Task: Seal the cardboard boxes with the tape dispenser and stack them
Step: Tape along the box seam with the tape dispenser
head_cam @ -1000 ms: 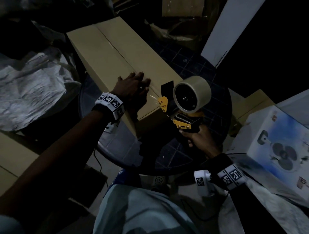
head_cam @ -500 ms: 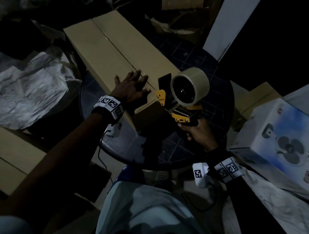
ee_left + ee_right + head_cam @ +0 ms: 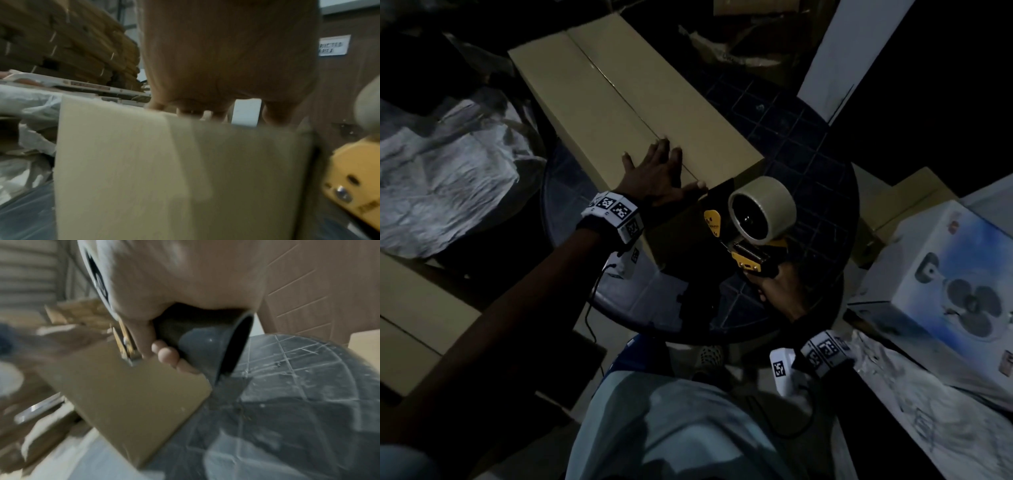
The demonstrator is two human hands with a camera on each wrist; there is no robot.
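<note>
Cardboard box [image 3: 619, 102] lying lengthwise on the round worktop [image 3: 808, 144], left hand [image 3: 654, 174] flat with fingers spread near its seam, right hand [image 3: 780, 291] gripping the tape dispenser [image 3: 753, 219] at the near end: a skewed start could lay tape off the seam.
</note>
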